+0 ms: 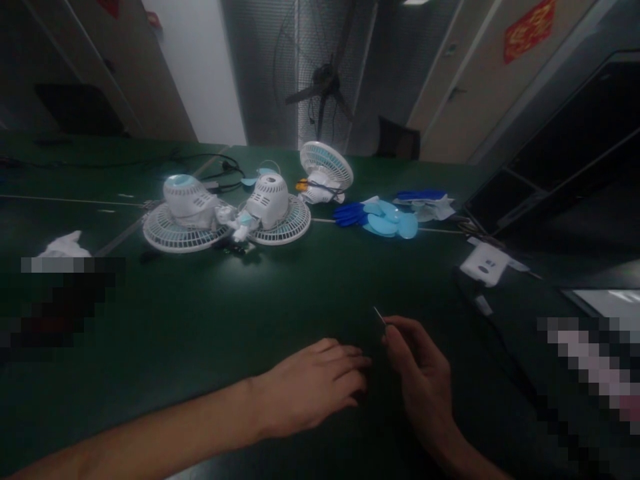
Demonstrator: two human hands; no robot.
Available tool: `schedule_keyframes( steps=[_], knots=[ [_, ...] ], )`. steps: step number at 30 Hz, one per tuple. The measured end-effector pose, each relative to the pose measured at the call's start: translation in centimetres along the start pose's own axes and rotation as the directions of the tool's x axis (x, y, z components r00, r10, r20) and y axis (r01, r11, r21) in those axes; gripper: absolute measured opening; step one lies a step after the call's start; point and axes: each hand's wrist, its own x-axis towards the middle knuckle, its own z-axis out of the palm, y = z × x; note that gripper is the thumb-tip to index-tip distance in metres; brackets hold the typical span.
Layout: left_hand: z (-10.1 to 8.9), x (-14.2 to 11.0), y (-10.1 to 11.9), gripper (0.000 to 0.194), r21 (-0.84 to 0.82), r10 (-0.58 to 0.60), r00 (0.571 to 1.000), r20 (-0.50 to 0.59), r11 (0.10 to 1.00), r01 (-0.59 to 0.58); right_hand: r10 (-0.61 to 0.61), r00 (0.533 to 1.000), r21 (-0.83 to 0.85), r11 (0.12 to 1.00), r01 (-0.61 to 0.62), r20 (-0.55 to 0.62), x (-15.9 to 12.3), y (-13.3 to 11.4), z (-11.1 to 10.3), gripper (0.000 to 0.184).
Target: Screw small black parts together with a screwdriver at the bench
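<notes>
My right hand is closed, with a thin metal rod pinched between thumb and forefinger. The rod points up and to the left; the rest of it is hidden in the fingers, so its kind does not show. My left hand lies palm down on the dark green table, fingers stretched out and slightly bent, just left of my right hand. Beyond both hands are two white fan heads, lying grille down side by side. Farther back, a third fan head stands tilted.
Light blue fan blades lie by blue-and-white gloves. A white box with a cable sits to the right. Crumpled white material is at the left. Black cables run along the back. A large standing fan is behind the table.
</notes>
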Motion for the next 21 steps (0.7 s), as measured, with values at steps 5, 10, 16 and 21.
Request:
schedule_keyframes(
  steps=[5,10,16,21],
  knots=[
    [-1.6,-2.0,-2.1,0.021,0.088,-0.115,0.993,-0.016,0.989,0.116,0.017,0.998,-0.008,1.000,-0.017,0.056,0.0,-0.4,-0.1,0.023],
    [-6.8,-8.8,-7.1,0.027,0.129,-0.460,0.855,-0.237,0.858,0.497,0.050,0.993,-0.012,0.999,-0.049,0.108,0.0,-0.5,-0.2,0.025],
    [-11.0,-14.9,-11.3,0.051,0.155,-0.670,0.629,-0.394,0.626,0.764,0.042,0.993,-0.016,0.999,-0.040,0.109,0.1,-0.5,0.0,0.025],
    [-12.3,-16.2,-11.9,0.053,0.210,-0.692,0.589,-0.417,0.558,0.803,0.056,0.988,-0.038,0.998,-0.051,0.142,0.1,-0.2,-0.1,0.027]
  ],
)
